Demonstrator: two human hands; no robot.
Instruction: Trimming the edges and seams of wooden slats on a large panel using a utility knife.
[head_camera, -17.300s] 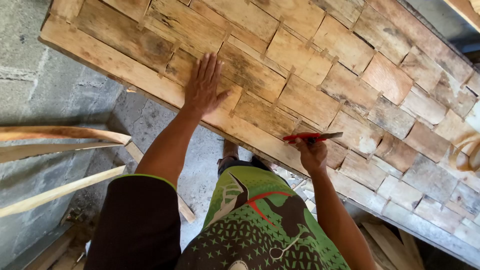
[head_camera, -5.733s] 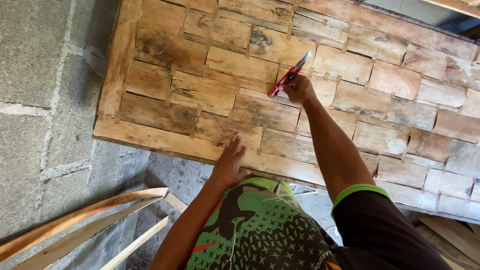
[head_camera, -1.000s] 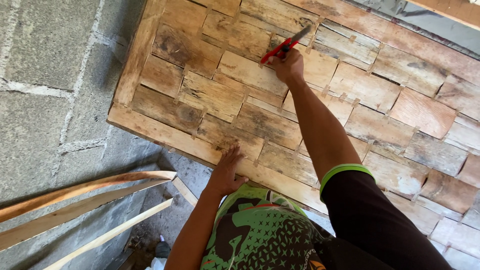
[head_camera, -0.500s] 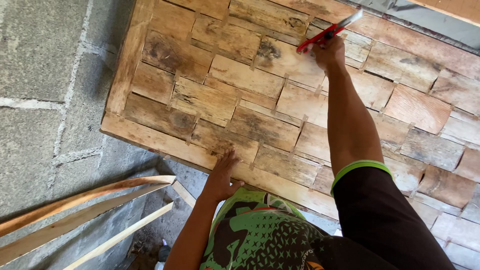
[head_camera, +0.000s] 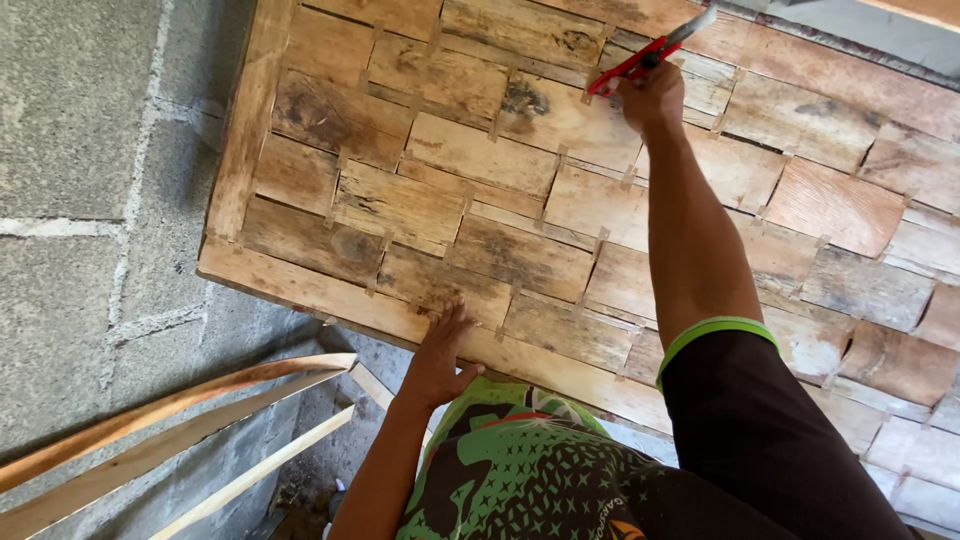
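Nearest the camera, one green and black patterned shirt (head_camera: 520, 470) and one dark sleeve with a bright green cuff (head_camera: 715, 332); two bare hands are in view, both the person's own, well apart from each other; to the lower left, three long thin wooden strips (head_camera: 170, 425) lie slanting, pale and smooth, two of them curved, one straight

The left hand (head_camera: 440, 355) lies flat with fingers spread, pressing on the lower edge plank of one large wooden panel (head_camera: 300, 285), gripping nothing; the panel is a rough board faced with many short rectangular blocks of weathered brown wood, set in staggered rows like brickwork, too many to count exactly; the grain is coarse, with dark stains and knots; small thin wooden spacers (head_camera: 600, 240) stand in the gaps between blocks; plain long planks frame its left and lower edges

Farther up, the right arm stretches across the panel; the right hand (head_camera: 652, 95) is closed in a fist around one hand tool (head_camera: 650, 50) near the panel's top edge; the tool has a red handle and a grey metal blade-like tip, slim and straight, tilted up to the right, its red end resting against the blocks; its exact kind is hard to tell

Behind and to the left, one grey wall of concrete blocks (head_camera: 80, 170), gritty, with pale mortar lines
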